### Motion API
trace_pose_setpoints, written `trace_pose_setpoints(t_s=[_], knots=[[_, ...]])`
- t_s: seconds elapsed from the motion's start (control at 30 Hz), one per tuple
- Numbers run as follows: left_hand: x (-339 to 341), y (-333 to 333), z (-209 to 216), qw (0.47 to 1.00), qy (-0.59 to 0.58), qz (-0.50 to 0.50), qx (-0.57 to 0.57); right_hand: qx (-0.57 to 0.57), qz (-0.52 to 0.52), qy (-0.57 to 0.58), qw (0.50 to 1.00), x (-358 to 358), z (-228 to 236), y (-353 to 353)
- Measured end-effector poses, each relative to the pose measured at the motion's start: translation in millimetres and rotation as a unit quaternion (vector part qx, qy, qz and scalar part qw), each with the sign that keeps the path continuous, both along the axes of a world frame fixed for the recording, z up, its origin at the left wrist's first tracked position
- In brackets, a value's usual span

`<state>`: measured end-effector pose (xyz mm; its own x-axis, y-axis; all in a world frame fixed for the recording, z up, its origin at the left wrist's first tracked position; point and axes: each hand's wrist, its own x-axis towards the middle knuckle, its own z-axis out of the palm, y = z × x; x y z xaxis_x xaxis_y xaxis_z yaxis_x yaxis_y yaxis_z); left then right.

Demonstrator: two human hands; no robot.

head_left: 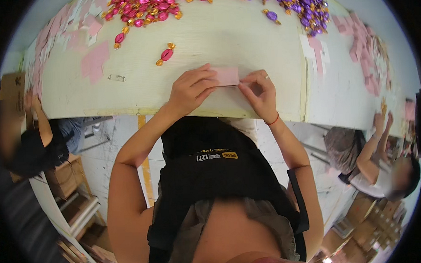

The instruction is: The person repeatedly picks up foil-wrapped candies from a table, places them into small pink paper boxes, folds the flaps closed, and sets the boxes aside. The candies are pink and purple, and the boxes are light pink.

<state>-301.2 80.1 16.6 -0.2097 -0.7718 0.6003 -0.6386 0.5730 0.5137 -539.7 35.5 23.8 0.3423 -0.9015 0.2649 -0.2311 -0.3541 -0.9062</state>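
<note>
Near the front edge of the table, a small pale pink paper box (227,76) is held between my two hands. My left hand (190,89) grips its left end, fingers over the top and thumb along the near side. At the right end, my right hand (261,91) pinches the corner with thumb and forefinger. A single pink candy (167,54) in a twisted wrapper with gold ends lies just beyond my left hand. The underside of the box is hidden, so what is inside cannot be seen.
Pink wrapped candies (146,11) are heaped at the far left, purple ones (303,10) at the far right. Flat pink card pieces (96,61) lie on the left. Pink boxes (368,63) are piled on the right. Another person (383,172) sits on each side.
</note>
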Motion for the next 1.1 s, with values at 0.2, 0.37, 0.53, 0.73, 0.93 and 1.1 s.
trace_pose_setpoints(t_s=[0.2,0.37,0.53,0.73,0.93,1.1], knots=[[0,-2,-1,1.000,-0.006,-0.002,-0.015,0.086,-0.034,-0.043,0.995,2,-2,4],[1,-3,-2,1.000,-0.013,0.000,-0.027,0.120,-0.007,-0.002,0.993,-2,1,0],[2,-1,-3,1.000,-0.008,0.000,-0.025,0.158,0.008,-0.036,0.987,0,1,1],[3,0,-5,1.000,-0.003,-0.001,-0.021,0.159,-0.007,-0.028,0.987,6,8,6],[2,2,-4,1.000,0.010,0.000,-0.016,0.178,0.026,0.053,0.982,-2,-1,-7],[3,3,-1,1.000,-0.001,0.001,-0.025,0.066,0.156,0.112,0.979,5,24,-31]])
